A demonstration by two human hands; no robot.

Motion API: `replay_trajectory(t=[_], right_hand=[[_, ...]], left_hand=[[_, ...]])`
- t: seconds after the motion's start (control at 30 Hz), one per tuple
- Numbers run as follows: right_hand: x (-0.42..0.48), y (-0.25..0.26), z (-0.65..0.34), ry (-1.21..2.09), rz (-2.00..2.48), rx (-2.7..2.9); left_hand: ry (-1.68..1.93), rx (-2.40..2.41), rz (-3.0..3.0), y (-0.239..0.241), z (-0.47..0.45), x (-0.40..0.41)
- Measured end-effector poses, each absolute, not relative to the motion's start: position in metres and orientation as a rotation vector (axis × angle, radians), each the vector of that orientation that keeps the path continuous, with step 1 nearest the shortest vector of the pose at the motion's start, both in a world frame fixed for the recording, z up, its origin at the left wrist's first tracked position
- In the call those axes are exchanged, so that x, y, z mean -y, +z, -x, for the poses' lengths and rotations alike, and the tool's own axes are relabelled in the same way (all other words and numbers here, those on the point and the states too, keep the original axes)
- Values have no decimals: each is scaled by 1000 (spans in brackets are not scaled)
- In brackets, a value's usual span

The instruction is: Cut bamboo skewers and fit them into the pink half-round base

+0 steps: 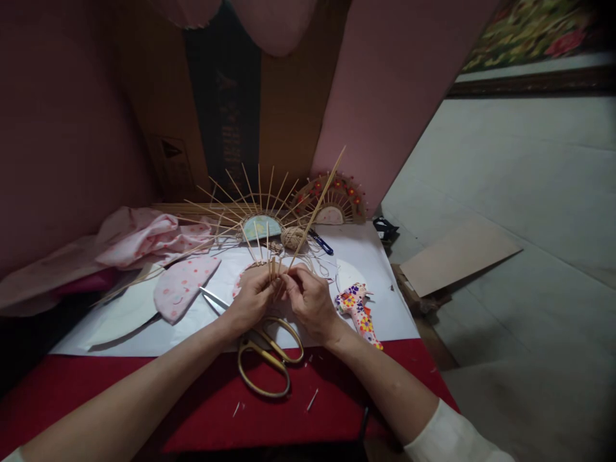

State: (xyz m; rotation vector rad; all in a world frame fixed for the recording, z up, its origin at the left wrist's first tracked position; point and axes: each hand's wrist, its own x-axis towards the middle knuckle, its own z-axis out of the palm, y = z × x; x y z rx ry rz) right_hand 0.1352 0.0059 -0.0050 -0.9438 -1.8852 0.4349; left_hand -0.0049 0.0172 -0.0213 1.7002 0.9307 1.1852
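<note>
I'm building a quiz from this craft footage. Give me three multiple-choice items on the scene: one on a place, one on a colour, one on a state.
1. Where do the scissors lie?
A. Below the hands, partly on the red cloth
B. On the floor
C. On the pink fabric

2. What colour are the scissor handles?
A. Blue
B. Gold
C. Black

3. What are the left hand and right hand doing?
A. Resting flat, empty
B. Both pinching thin wooden sticks
C. Gripping the scissors

Answers: 1 A, the handles lie on red just under the wrists; 2 B, the loops look golden; 3 B, the fingers of both close around the stick ends.
</note>
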Motion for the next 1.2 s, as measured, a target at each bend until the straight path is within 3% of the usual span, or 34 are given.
replay_trajectory(t=[0.27, 0.57, 0.67, 0.9, 1.2], right_hand=[[-9, 5, -137, 360, 1010, 1908], [-12, 5, -140, 514, 890, 1824], [-12, 17, -144, 700, 798, 1727], [-5, 26, -150, 1464, 658, 1474], [3, 21, -147, 1457, 672, 1436]], left_hand=[[1139, -913, -1602, -23, 6, -15], [1023, -893, -1653, -24, 8, -15], [919, -747, -1553, -13, 9, -8], [677, -529, -1087, 9, 7, 17], [597, -532, -1001, 7, 8, 24]])
